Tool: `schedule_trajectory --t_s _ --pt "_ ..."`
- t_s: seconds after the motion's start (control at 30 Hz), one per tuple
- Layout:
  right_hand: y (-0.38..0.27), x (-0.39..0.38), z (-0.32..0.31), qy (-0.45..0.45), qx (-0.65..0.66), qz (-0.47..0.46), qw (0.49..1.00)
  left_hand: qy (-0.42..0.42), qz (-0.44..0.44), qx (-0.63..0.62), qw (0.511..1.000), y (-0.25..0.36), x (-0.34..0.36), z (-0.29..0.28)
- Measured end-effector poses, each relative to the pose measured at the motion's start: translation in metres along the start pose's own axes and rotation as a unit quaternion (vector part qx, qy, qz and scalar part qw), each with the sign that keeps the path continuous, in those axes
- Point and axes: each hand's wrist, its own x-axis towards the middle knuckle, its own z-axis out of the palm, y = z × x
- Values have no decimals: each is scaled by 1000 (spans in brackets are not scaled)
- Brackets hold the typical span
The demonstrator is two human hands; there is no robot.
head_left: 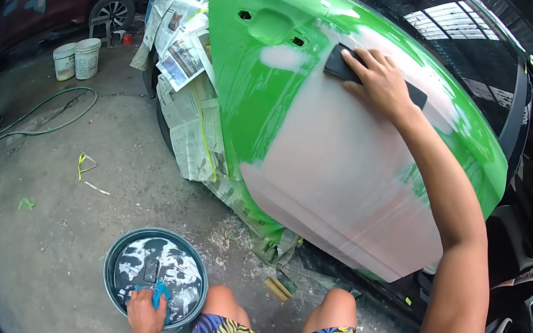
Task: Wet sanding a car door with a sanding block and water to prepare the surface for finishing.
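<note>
Concrete floor, patchy green car door: clasps black block against it with outstretched right hand, grips blue cloth over basin with left hand.

The door panel is finished in glossy, wet-looking green paint, interrupted by a smooth, matt pinkish-grey patch. A dull black face is noted on the block. Smooth plastic is suggested by the basin; the blue rag is seen as soft, crumpled cloth. Creased paper is presented by the newspaper sheets, glossy glass by the window.
</note>
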Motion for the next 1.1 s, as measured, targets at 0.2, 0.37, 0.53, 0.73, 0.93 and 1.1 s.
schedule_trajectory --t_s 0.2,0.37,0.53,0.73,0.93,1.1 --pt "-4 62 -9 -3 56 8 998 -39 -5 2 999 11 6 -4" --pt "-142 -84 -53 -3 358 145 922 -108 32 37 993 -5 11 -5" --pt "-261 -278 -35 -204 574 335 719 -268 109 99 952 -60 36 40" --pt "-335 -407 -42 -210 681 530 459 -187 -1 -145 972 -50 73 5" --pt "-349 -428 -56 -271 617 536 509 64 116 -304 943 140 202 -111" --pt "-358 -417 -67 -259 622 502 542 170 277 -336 884 412 320 -200"
